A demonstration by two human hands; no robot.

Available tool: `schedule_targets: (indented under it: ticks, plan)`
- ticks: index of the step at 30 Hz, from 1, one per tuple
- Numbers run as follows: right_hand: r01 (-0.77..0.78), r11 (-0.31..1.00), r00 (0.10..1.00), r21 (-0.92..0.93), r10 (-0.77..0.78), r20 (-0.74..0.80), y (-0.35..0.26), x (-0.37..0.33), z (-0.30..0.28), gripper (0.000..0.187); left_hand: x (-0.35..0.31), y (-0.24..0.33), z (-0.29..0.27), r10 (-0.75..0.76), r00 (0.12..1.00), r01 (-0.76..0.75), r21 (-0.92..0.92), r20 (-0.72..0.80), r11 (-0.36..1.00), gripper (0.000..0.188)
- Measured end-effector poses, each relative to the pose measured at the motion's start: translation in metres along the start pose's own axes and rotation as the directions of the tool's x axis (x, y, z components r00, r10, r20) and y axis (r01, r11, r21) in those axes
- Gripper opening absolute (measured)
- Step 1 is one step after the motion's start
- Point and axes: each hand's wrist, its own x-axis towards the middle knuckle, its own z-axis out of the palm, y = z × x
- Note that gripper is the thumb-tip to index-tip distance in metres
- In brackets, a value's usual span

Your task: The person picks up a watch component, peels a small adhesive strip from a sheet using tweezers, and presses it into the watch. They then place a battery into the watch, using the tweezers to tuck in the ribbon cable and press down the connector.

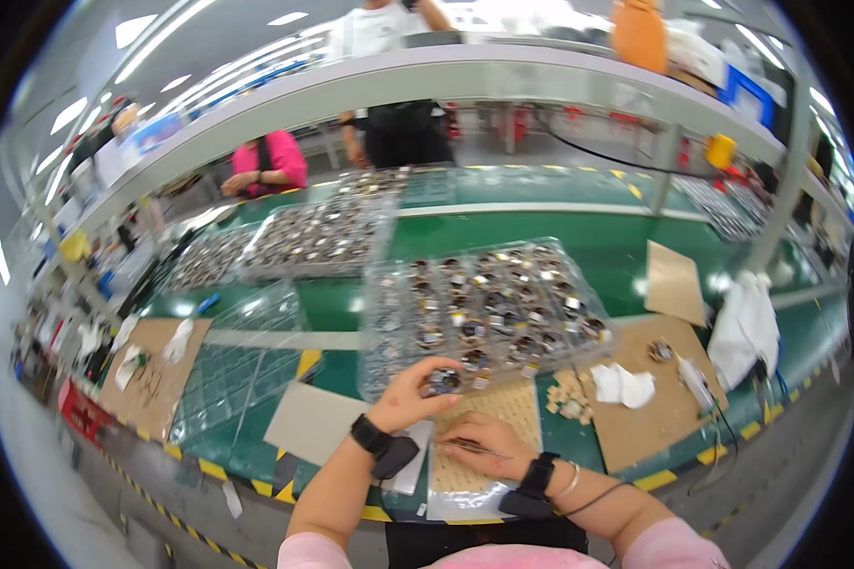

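Note:
My left hand (413, 395) grips a small round dark component (443, 381) between thumb and fingers, just off the near edge of a clear plastic tray (375, 327). That tray holds many similar round parts in rows, some with white or yellow bits on them. In my right hand (491, 444) is a pair of thin metal tweezers (479, 449), held low over a yellowish sheet (512, 406) marked with rows of small pieces. The tweezer tips are too small to make out. Dark straps circle both wrists.
Right of the sheet lie tan scraps (569, 398), a white cloth (623, 386), a loose round part (660, 351) and a pen-like tool (696, 384) on brown board (636, 441). Empty clear trays (242, 365) lie left; filled trays (318, 237) stand behind. A shelf (503, 71) spans overhead; people work beyond.

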Motion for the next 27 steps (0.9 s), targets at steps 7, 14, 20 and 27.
schedule_targets:
  ticks: [7,14,20,27]
  plan:
    - [-0.185,0.982,0.981,0.044,0.182,0.065,-0.008,-0.006,0.002,0.018,0.006,-0.015,-0.001,0.057,0.994,-0.076,0.217,0.094,0.973,0.046]
    - [-0.099,0.988,0.995,0.117,0.097,0.017,-0.011,0.013,-0.003,0.02,0.004,0.0,-0.006,0.041,0.99,-0.065,0.182,0.132,0.981,0.046]
    - [-0.126,0.982,0.992,0.141,0.128,-0.005,-0.003,0.004,-0.008,0.021,0.008,-0.001,0.003,0.043,0.991,-0.056,0.1,0.126,0.993,0.045]
    - [-0.21,0.965,0.977,0.155,0.212,0.003,0.0,-0.003,-0.006,0.022,0.0,0.005,0.002,0.045,0.995,-0.055,0.119,0.088,0.991,0.045]
